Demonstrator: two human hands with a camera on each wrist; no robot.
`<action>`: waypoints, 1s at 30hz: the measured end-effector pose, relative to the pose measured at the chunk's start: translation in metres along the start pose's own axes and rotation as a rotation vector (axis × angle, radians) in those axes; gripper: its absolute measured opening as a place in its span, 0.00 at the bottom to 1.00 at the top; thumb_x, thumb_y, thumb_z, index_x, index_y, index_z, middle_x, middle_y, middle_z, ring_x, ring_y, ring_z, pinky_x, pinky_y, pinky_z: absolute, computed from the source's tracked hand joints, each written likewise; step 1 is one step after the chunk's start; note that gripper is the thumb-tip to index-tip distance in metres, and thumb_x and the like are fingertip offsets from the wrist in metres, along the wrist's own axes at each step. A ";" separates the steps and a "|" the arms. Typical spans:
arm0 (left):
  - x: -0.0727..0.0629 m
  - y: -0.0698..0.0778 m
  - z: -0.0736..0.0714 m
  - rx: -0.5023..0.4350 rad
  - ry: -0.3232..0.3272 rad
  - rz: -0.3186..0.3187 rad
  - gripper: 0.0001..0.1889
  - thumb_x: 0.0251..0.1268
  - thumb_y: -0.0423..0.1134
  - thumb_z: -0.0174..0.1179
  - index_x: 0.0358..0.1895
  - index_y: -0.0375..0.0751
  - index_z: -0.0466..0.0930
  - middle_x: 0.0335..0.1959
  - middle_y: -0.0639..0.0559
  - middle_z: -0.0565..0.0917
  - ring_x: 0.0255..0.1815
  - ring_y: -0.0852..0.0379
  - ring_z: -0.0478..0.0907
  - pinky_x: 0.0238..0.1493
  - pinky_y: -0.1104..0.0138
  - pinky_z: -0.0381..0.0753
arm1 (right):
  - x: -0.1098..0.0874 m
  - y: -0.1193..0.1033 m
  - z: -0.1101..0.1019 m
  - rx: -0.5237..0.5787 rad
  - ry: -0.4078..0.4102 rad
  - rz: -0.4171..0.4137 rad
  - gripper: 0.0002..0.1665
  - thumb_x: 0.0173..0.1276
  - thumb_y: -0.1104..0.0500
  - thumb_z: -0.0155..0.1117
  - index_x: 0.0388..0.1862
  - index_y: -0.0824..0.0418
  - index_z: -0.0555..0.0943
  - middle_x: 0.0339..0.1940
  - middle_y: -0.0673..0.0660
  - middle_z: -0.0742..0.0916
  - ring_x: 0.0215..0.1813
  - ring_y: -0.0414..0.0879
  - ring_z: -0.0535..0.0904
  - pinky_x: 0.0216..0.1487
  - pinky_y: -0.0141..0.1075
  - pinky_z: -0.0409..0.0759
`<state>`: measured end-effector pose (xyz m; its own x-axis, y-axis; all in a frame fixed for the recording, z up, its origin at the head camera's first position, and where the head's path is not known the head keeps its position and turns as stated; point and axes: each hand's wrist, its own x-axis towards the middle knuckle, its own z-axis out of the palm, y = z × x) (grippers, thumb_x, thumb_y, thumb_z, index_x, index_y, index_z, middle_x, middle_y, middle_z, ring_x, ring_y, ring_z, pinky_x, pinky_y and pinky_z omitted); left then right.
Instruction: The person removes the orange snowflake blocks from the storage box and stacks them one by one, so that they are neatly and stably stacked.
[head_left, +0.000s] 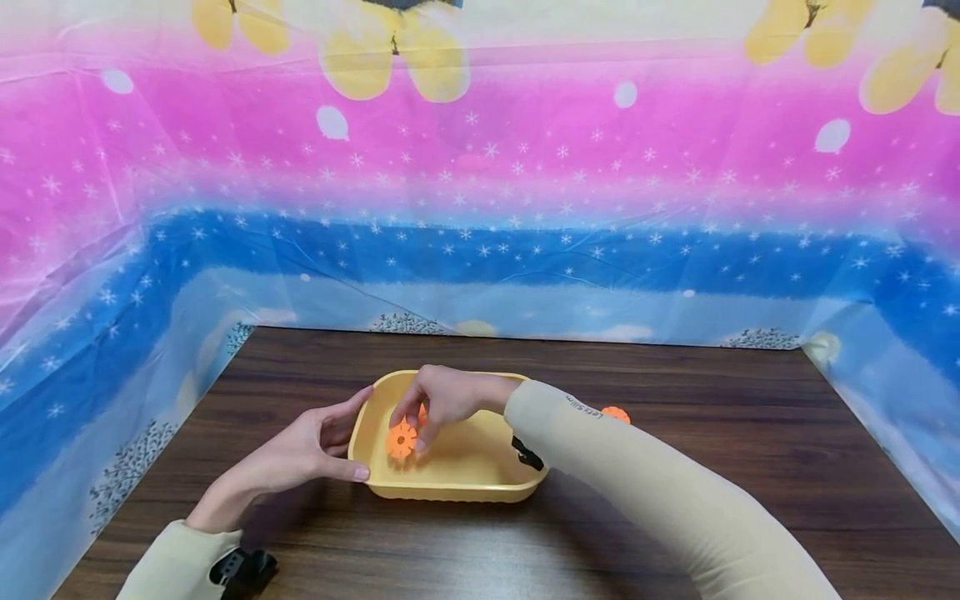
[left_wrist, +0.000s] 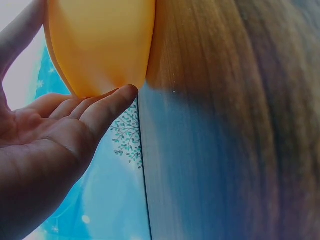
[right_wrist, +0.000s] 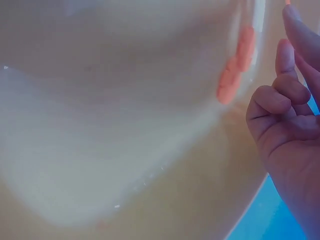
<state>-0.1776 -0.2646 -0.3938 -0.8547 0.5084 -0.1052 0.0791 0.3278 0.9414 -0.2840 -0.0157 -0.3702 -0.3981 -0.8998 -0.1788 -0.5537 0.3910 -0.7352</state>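
Observation:
A yellow basin (head_left: 480, 493) stands on the table. My left hand (head_left: 307, 450) holds its left end, thumb at the near corner and fingers along the far side; the left wrist view shows these fingers against the basin's outer wall (left_wrist: 102, 45). My right hand (head_left: 446, 400) reaches into the basin and pinches an orange notched disc (head_left: 401, 440) between thumb and fingers. Another bit of orange (head_left: 422, 414) shows behind those fingers. In the right wrist view, two orange shapes (right_wrist: 229, 81) appear edge-on by the basin wall; whether one is a reflection I cannot tell.
Beyond the right sleeve (head_left: 645, 467), another orange piece (head_left: 617, 414) lies partly hidden on the dark wooden table (head_left: 712, 375). A patterned pink and blue cloth (head_left: 480, 183) hangs around the table's back and sides.

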 end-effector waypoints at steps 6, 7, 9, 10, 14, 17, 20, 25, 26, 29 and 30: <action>0.000 -0.001 0.000 -0.007 -0.005 0.002 0.56 0.63 0.35 0.75 0.86 0.38 0.42 0.85 0.34 0.47 0.77 0.34 0.64 0.70 0.58 0.76 | -0.011 -0.003 -0.008 0.094 0.056 -0.006 0.25 0.58 0.67 0.82 0.56 0.62 0.89 0.35 0.53 0.89 0.31 0.43 0.78 0.33 0.29 0.76; 0.000 -0.001 0.000 -0.016 -0.010 0.005 0.57 0.63 0.34 0.74 0.86 0.38 0.41 0.85 0.33 0.47 0.77 0.34 0.64 0.70 0.59 0.76 | -0.013 -0.003 -0.010 0.104 0.067 -0.006 0.25 0.58 0.67 0.82 0.56 0.62 0.89 0.35 0.54 0.89 0.29 0.42 0.76 0.32 0.29 0.74; 0.001 -0.001 0.000 -0.034 -0.020 0.012 0.57 0.63 0.33 0.74 0.86 0.37 0.40 0.84 0.31 0.49 0.77 0.33 0.63 0.69 0.60 0.76 | -0.017 -0.003 -0.012 0.121 0.087 -0.006 0.25 0.57 0.66 0.83 0.56 0.61 0.89 0.36 0.56 0.89 0.26 0.41 0.73 0.30 0.29 0.72; 0.001 -0.001 0.000 -0.043 -0.025 0.015 0.57 0.63 0.33 0.74 0.85 0.36 0.40 0.84 0.31 0.49 0.77 0.33 0.63 0.69 0.61 0.77 | -0.019 -0.004 -0.012 0.129 0.095 -0.005 0.25 0.57 0.66 0.83 0.56 0.61 0.89 0.36 0.57 0.89 0.27 0.41 0.72 0.30 0.29 0.71; 0.000 0.000 0.000 -0.062 -0.039 0.027 0.57 0.64 0.32 0.73 0.85 0.35 0.38 0.83 0.29 0.51 0.77 0.32 0.62 0.68 0.64 0.77 | -0.027 -0.006 -0.016 0.137 0.127 -0.006 0.26 0.57 0.65 0.84 0.56 0.61 0.89 0.36 0.57 0.88 0.25 0.41 0.70 0.28 0.29 0.68; 0.000 0.000 0.001 -0.059 -0.036 0.028 0.57 0.64 0.32 0.73 0.85 0.36 0.38 0.83 0.30 0.50 0.78 0.33 0.62 0.68 0.64 0.77 | -0.033 -0.008 -0.019 0.132 0.149 -0.003 0.25 0.57 0.64 0.83 0.56 0.61 0.89 0.35 0.56 0.87 0.22 0.40 0.67 0.26 0.29 0.66; 0.001 0.001 0.001 -0.054 -0.028 0.025 0.57 0.64 0.33 0.73 0.85 0.36 0.39 0.83 0.30 0.51 0.78 0.33 0.61 0.68 0.64 0.77 | -0.041 -0.011 -0.021 0.132 0.166 -0.001 0.25 0.58 0.65 0.83 0.56 0.62 0.89 0.37 0.61 0.87 0.21 0.41 0.66 0.25 0.29 0.66; 0.001 0.000 0.002 -0.044 -0.016 0.023 0.57 0.63 0.33 0.74 0.85 0.36 0.40 0.83 0.31 0.50 0.78 0.33 0.60 0.69 0.64 0.76 | -0.055 -0.011 -0.025 0.124 0.207 0.015 0.25 0.58 0.64 0.83 0.56 0.61 0.89 0.38 0.61 0.88 0.21 0.42 0.66 0.25 0.29 0.66; 0.001 0.000 0.002 -0.044 -0.016 0.022 0.57 0.63 0.33 0.74 0.85 0.37 0.40 0.83 0.31 0.50 0.78 0.32 0.60 0.68 0.63 0.76 | -0.058 -0.011 -0.026 0.123 0.216 0.022 0.25 0.58 0.63 0.83 0.56 0.60 0.89 0.37 0.59 0.87 0.21 0.41 0.67 0.26 0.29 0.66; 0.000 0.000 0.002 -0.046 -0.016 0.019 0.57 0.63 0.33 0.74 0.86 0.38 0.41 0.84 0.31 0.50 0.78 0.32 0.61 0.68 0.63 0.77 | -0.070 -0.008 -0.028 0.129 0.243 0.037 0.25 0.58 0.62 0.83 0.56 0.59 0.89 0.37 0.56 0.87 0.21 0.42 0.66 0.26 0.30 0.66; 0.000 0.000 0.002 -0.045 -0.015 0.018 0.57 0.63 0.33 0.74 0.86 0.39 0.41 0.84 0.32 0.50 0.77 0.32 0.61 0.68 0.62 0.77 | -0.074 -0.007 -0.028 0.134 0.251 0.040 0.26 0.58 0.62 0.83 0.57 0.59 0.89 0.36 0.56 0.87 0.21 0.42 0.66 0.26 0.30 0.65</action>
<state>-0.1769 -0.2631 -0.3939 -0.8452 0.5263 -0.0924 0.0712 0.2823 0.9567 -0.2715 0.0533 -0.3336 -0.5956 -0.8014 -0.0543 -0.4391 0.3814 -0.8135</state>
